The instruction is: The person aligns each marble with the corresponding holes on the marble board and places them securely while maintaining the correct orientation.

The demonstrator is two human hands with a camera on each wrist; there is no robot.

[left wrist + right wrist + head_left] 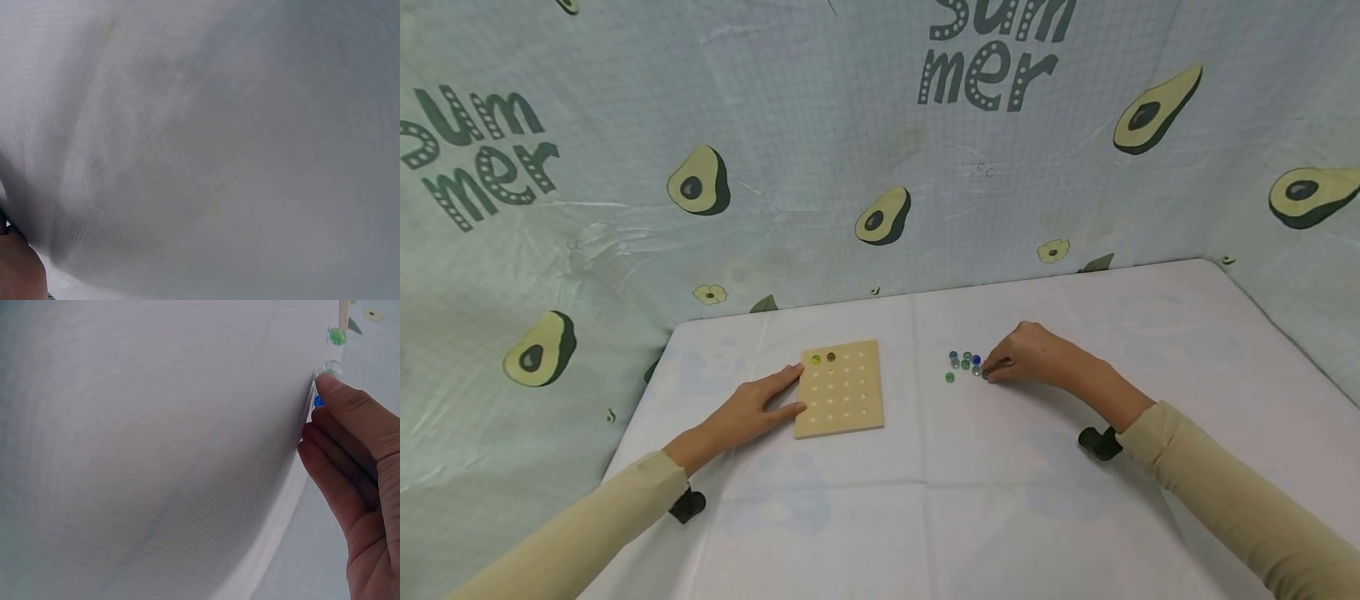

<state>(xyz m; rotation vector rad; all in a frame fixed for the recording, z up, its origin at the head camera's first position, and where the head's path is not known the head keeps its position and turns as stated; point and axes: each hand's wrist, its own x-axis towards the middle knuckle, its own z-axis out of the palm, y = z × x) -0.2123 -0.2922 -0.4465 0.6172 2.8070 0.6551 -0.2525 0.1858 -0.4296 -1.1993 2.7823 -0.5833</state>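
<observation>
A light wooden board (840, 417) with rows of small round hollows lies on the table. In its far row sit a yellow-green marble (816, 359) and a dark olive marble (831, 357). My left hand (752, 408) rests against the board's left edge, thumb and fingers spread. To the right lies a loose group of glass marbles: green (950, 377), blue (977, 360) and clear (977, 371). At the right side of this group, my right hand (1037, 357) pinches a dark-looking marble (985, 375) between thumb and fingertips. The right wrist view shows the thumb (350, 403) close by the marbles.
The white-covered table (880, 517) ends at the back against a hanging cloth (805, 108) printed with avocados and lettering. A black wrist device (688, 505) sits under the left cuff, another (1100, 443) under the right. The left wrist view holds mostly blurred white cloth.
</observation>
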